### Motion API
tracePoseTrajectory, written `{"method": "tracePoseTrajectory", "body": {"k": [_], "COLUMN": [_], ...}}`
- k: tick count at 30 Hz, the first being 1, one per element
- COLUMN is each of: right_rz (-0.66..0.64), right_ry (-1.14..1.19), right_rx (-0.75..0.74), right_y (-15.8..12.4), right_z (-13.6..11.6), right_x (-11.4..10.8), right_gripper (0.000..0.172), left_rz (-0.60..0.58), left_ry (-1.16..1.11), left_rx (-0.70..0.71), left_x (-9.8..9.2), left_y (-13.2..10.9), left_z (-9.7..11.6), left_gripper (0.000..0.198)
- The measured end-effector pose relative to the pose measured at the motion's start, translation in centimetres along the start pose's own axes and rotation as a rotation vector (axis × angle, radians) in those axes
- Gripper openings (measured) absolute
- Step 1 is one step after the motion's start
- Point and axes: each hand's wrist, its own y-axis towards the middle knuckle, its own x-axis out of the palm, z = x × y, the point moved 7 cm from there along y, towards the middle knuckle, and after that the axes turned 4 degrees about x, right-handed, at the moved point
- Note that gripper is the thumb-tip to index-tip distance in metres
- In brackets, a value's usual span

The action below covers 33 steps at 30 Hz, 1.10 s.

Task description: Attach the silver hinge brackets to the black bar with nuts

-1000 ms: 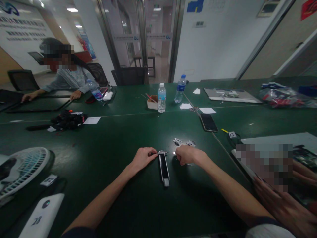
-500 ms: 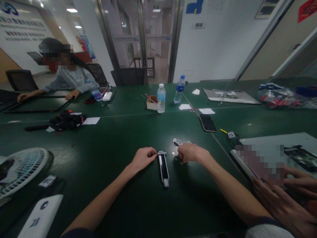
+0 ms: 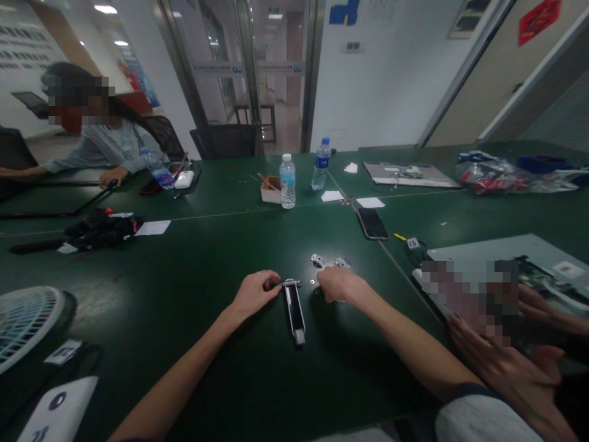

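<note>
A long narrow device [image 3: 295,312] with a white frame and a dark middle lies on the green table, its light end toward me. At its far end, my left hand [image 3: 256,294] is closed on a thin rod that crosses the frame's top. To the right of the device, my right hand [image 3: 339,284] is bent down at the tabletop, fingers together; whatever it pinches is hidden. Small metal brackets [image 3: 317,261] lie just beyond that hand, and tiny rings [image 3: 312,282] lie beside its fingertips.
Beyond the hands stand a clear bottle [image 3: 288,184], a blue-labelled bottle [image 3: 321,166] and a small box [image 3: 271,191]. A phone [image 3: 372,223] lies right of them. A fan [image 3: 28,325] is at left. Another person's hands [image 3: 501,362] hold something at right.
The whole view has shifted, so most things appear further left. My left hand stays at the device's far end, and my right hand remains low over the small parts.
</note>
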Motion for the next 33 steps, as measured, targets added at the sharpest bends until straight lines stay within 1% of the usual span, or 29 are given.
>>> {"method": "tracePoseTrajectory", "body": {"k": [3, 5, 10, 14, 22, 27, 33], "right_rz": [-0.016, -0.030, -0.082, -0.109, -0.077, -0.098, -0.104], "right_ry": [-0.086, -0.117, -0.132, -0.114, -0.113, -0.101, -0.081], "right_rx": [0.060, 0.070, 0.058, 0.052, 0.081, 0.056, 0.029], "right_y": [0.0, -0.1, -0.1, 0.2, 0.6, 0.8, 1.0], "right_z": [0.5, 0.4, 0.4, 0.7, 1.2, 1.0, 0.8], "right_x": [0.1, 0.1, 0.4, 0.8, 0.9, 0.9, 1.2], "right_gripper": [0.039, 0.041, 0.037, 0.039, 0.042, 0.040, 0.042], "left_rz": [0.007, 0.014, 0.026, 0.035, 0.043, 0.045, 0.058], "left_ry": [0.011, 0.015, 0.017, 0.017, 0.008, -0.004, -0.015], "left_rx": [-0.006, -0.004, 0.003, -0.001, 0.002, -0.007, -0.011], "left_x": [-0.1, -0.2, -0.2, -0.3, -0.4, -0.4, -0.3], "left_y": [0.0, 0.0, 0.0, 0.0, 0.1, 0.0, 0.0], "left_z": [-0.1, -0.2, -0.2, -0.1, -0.2, -0.4, -0.6], "left_gripper": [0.030, 0.030, 0.032, 0.032, 0.032, 0.032, 0.032]}}
